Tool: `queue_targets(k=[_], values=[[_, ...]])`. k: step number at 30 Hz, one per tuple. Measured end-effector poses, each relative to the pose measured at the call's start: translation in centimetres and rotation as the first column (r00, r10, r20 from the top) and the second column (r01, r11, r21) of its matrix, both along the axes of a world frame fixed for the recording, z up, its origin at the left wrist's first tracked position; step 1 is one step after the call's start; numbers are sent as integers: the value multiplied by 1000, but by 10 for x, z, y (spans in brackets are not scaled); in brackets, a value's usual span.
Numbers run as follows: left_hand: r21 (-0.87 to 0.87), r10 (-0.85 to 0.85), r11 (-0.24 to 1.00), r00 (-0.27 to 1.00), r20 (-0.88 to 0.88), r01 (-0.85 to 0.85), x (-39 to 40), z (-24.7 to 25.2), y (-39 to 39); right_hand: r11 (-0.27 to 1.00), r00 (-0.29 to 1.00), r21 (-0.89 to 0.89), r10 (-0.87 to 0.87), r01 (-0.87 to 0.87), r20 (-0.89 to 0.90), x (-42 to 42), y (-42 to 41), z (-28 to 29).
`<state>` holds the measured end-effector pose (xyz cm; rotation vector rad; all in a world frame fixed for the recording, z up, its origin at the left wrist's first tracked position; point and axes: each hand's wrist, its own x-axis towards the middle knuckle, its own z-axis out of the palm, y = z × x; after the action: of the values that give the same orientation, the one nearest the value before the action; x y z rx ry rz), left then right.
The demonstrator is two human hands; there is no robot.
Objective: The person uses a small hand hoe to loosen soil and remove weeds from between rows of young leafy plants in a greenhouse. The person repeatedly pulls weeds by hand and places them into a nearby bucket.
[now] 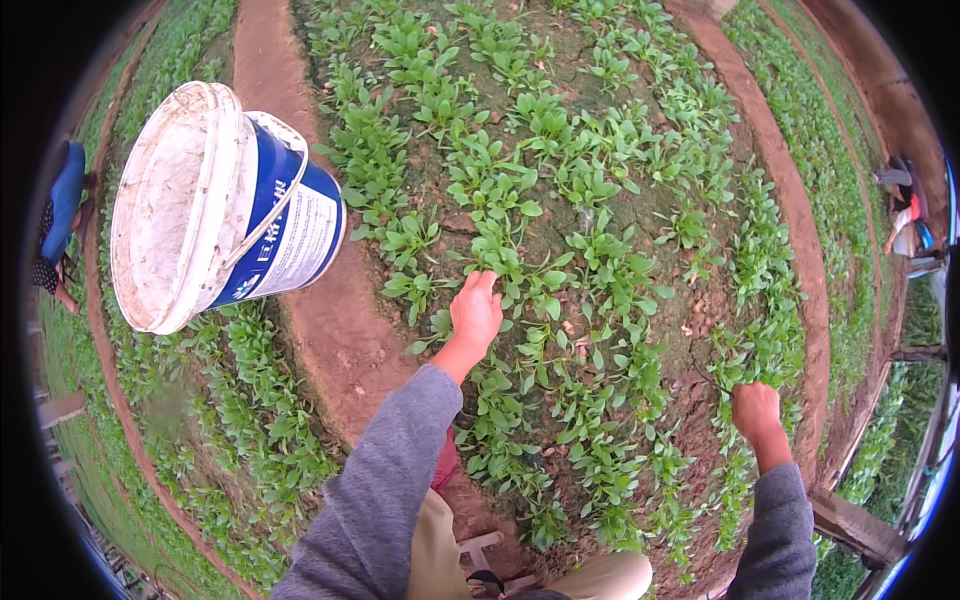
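Note:
Rows of leafy green seedlings (592, 255) grow in the soil bed before me. My left hand (478, 311) is among the leaves near the bed's left side, fingers closed on a seedling's leaves (496, 251). Farther right, my right hand (756, 412) is a fist around the end of a thin dark tool (712, 381), whose far part reaches down toward the soil; its kind is too small to tell. A white and blue plastic bucket (281, 217) with a pale, dirt-stained lid or rim stands to the left, its handle lying across its side.
Dirt paths (330, 330) run along both sides of the bed. Another planted bed (247, 367) lies left. A person in blue (64, 210) bends at the far left, another person (904, 202) at the far right. A wooden beam (859, 525) is at lower right.

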<state>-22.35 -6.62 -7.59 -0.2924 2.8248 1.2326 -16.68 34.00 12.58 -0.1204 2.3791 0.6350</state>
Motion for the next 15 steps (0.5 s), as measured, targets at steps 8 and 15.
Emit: queue_targets(k=[8,15], values=[[-89,-110,990,994,25,112,-9,-4,-4,998,982,-58,-41,31,-184,23,5,-7],[-69,-130,990,991,-41,127,-14,-13,1,999,972,-26,-44,39,-229,36,9,-17]])
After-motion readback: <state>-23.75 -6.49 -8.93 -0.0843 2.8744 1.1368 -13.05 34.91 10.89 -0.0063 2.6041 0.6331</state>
